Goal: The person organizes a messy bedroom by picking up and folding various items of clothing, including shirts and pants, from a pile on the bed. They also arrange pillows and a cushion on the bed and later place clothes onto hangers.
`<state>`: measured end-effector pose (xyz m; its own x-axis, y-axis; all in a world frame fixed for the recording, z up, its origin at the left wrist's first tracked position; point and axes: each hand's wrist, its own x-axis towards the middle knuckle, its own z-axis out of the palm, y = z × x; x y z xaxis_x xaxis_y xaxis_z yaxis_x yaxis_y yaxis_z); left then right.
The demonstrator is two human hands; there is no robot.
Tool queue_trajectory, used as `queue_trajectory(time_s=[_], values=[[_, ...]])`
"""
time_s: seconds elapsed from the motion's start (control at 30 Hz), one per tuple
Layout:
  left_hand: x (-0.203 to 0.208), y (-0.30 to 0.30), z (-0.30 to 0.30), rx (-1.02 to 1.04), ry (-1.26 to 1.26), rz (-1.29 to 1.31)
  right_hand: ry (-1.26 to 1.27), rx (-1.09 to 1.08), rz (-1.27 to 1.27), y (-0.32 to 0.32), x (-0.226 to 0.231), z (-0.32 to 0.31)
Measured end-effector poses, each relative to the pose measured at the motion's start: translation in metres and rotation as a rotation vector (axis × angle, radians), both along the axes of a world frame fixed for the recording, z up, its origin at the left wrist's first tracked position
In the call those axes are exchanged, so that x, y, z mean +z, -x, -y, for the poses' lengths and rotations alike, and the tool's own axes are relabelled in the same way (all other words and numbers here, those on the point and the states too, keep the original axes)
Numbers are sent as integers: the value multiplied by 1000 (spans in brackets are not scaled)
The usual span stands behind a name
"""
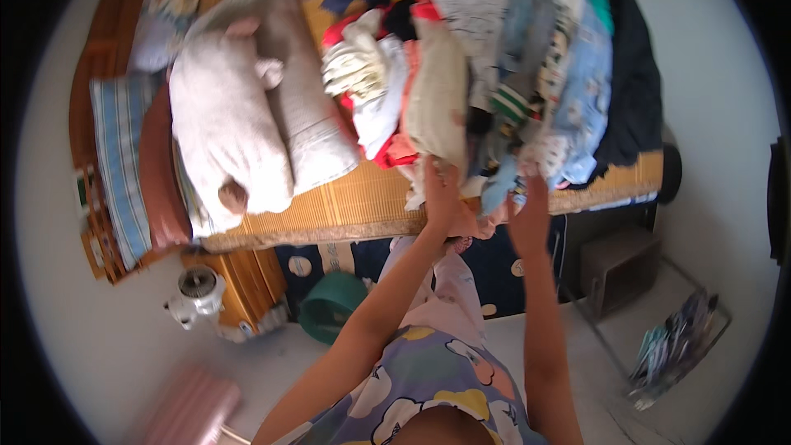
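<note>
A heap of mixed clothes lies on a bed with a woven bamboo mat [379,218]. My left hand [442,194] is at the bed's front edge, touching the lower end of a beige garment [438,99]; blur hides how its fingers sit. To its right, my right hand [530,198] has its fingers closed on a light blue garment [499,187] at the front of the heap. Beside that lies a blue patterned garment [583,99], with a black garment [633,91] at the far right. A cream garment [356,70] lies crumpled on the left.
Grey-pink folded bedding [218,115] lies left of the heap, with a blue striped pillow [124,161] beyond it. Below the bed edge are a green basin [325,309], a white fan-like appliance [198,292], a grey box [618,272] and a rack with hanging items [676,346].
</note>
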<state>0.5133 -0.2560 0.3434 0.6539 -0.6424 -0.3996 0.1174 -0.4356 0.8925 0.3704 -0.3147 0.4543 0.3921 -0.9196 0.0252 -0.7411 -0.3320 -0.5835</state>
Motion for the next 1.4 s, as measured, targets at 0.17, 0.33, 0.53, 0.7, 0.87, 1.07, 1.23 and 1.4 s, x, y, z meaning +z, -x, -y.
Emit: queue_trajectory(time_s=[0.17, 0.33, 0.53, 0.7, 0.87, 1.07, 1.23, 1.4], values=[[16, 9, -30, -181, 103, 364, -478, -250, 121, 91, 1, -167], [81, 61, -25, -476, 169, 174, -605, -667, 103, 197, 15, -262], [126, 128, -7, -1040, 399, 205, -212, -1235, 174, 252, 49, -297], [148, 160, 25, -1248, 388, 169, -178, -1454, 358, 228, 48, -311], [152, 212, 58, -1394, 313, 100, -231, -1541, 454, 227, 61, -301], [134, 306, 76, -1469, 283, 61, -244, -1581, 490, 296, 71, -279], [146, 396, 84, -1554, 298, 27, -228, -1576, 497, 368, 84, -256], [151, 457, 107, -1627, 244, 22, -193, -1496, 512, 435, 108, -199]])
